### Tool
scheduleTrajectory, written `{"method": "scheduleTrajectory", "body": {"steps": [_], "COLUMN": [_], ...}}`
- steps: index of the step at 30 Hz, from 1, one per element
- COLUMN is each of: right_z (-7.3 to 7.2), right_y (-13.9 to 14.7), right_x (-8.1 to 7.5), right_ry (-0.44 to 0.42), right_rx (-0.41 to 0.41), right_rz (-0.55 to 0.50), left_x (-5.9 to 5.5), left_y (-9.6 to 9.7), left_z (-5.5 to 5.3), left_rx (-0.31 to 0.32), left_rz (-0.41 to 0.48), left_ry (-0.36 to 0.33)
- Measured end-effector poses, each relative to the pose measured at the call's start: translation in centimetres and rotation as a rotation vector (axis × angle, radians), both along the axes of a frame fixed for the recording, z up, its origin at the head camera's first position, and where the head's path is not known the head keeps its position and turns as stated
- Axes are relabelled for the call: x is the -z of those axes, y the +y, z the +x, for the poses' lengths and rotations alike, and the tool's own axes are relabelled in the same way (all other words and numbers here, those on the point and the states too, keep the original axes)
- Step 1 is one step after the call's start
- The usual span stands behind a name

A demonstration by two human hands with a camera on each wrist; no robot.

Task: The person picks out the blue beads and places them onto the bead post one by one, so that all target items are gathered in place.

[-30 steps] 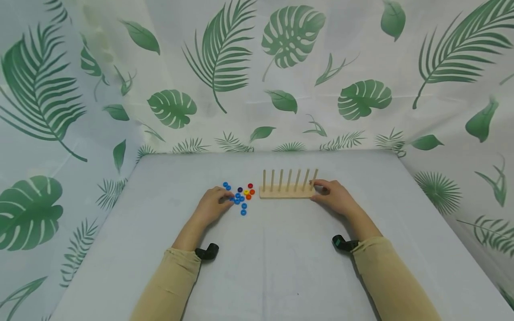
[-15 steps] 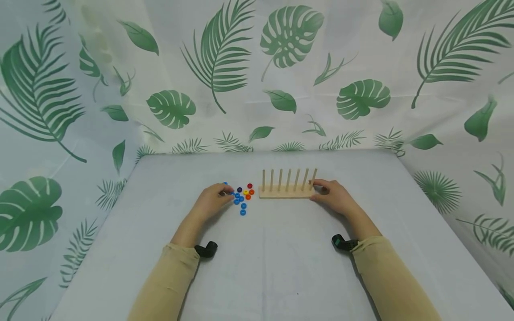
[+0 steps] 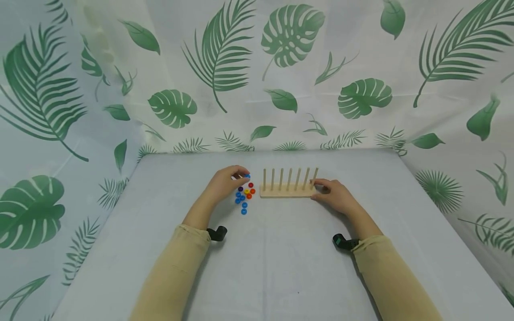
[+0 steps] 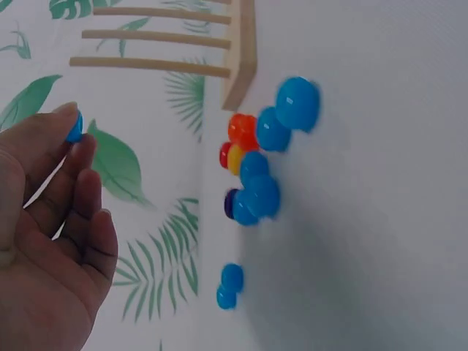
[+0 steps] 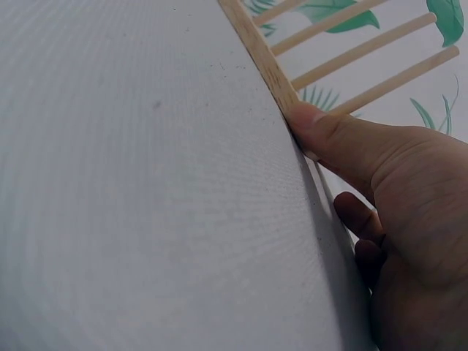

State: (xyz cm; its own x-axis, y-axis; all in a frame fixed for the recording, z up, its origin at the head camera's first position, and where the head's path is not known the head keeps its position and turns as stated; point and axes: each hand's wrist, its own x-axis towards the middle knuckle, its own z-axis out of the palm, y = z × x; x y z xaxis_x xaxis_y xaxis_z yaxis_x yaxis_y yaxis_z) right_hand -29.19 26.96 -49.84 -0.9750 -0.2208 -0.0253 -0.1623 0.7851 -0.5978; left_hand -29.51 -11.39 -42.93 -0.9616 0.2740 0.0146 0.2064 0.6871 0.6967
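Observation:
My left hand [image 3: 225, 183] is raised above the loose beads, pinching a blue bead [image 4: 76, 129] between thumb and fingertips. Beneath it on the white table lie several blue beads [image 3: 244, 205], two orange ones, a red bead [image 3: 250, 185], a yellow bead [image 3: 246, 191] and a dark purple bead [image 3: 240, 189]. To their right stands a wooden peg rack [image 3: 281, 194], a flat base with a row of upright, bare pegs. My right hand [image 3: 337, 196] grips the rack's right end; in the right wrist view its thumb presses the front edge of the base.
White cloth covers the table [image 3: 265, 258]. A leaf-printed curtain [image 3: 241, 111] hangs behind the table and along both sides. Each wrist wears a small black camera, the left camera [image 3: 217, 233] and the right camera [image 3: 344, 242].
My left hand has picked up a blue bead from the left of the pile and moved up and to the right, toward the rack. The right hand and rack stay in place.

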Motion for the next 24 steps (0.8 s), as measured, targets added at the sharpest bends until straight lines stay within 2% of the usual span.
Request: {"method": "scheduleTrajectory", "body": {"steps": [6,12,24], "right_z": [0.0,0.0,0.0], "right_y": [0.2,0.3,0.2], "right_x": [0.1,0.2,0.2], "right_ry": [-0.002,0.0,0.0], "right_rx": [0.005,0.006,0.003], "right_rz": [-0.004,-0.006,-0.007], "left_x": [-1.1,-1.6,-1.2], "left_y": [1.4,2.6,4.1], "left_z": [-0.7,-1.0,-1.2], "left_rx": [0.015,0.025,0.06], "left_rz": [0.046,0.073,0.106], "left_ry": [0.027,0.035,0.057]}}
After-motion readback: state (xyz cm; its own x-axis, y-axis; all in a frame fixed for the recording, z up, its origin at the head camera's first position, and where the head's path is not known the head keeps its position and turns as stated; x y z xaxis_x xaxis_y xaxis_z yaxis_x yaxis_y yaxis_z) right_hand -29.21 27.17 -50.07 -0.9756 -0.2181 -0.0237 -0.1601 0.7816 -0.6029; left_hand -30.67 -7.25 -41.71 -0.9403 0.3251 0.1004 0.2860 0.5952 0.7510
